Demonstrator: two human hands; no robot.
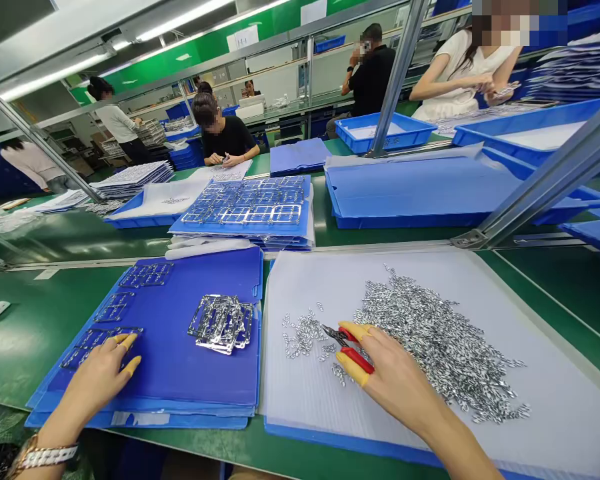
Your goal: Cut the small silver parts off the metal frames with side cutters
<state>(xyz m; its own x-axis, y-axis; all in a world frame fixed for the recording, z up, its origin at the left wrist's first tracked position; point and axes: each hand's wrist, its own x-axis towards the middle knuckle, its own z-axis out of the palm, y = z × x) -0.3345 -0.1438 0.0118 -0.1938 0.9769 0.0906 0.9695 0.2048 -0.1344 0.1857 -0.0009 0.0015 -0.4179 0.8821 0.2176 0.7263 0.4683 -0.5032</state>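
My right hand [397, 377], with yellow finger covers, is closed round the red handles of a pair of cutting nippers [357, 360]. The nippers' dark jaws point left, over a small group of shiny metal pieces [304, 333] on a white sheet. My left hand [97, 377], also in yellow finger covers, rests with thumb and fingers apart at a thin metal frame [87, 343] on a blue board [175, 373]. Its fingertips touch the frame's upper edge. More flat frames lie farther up the board, and a loose stack of frames [223, 323] sits at its right.
A large heap of small metal pieces [435, 333] covers much of the white sheet [300, 400]. Behind stand a board of frames [250, 203] and blue trays [410, 193]. A slanted metal post [545, 177] rises at right. Several people work across the bench.
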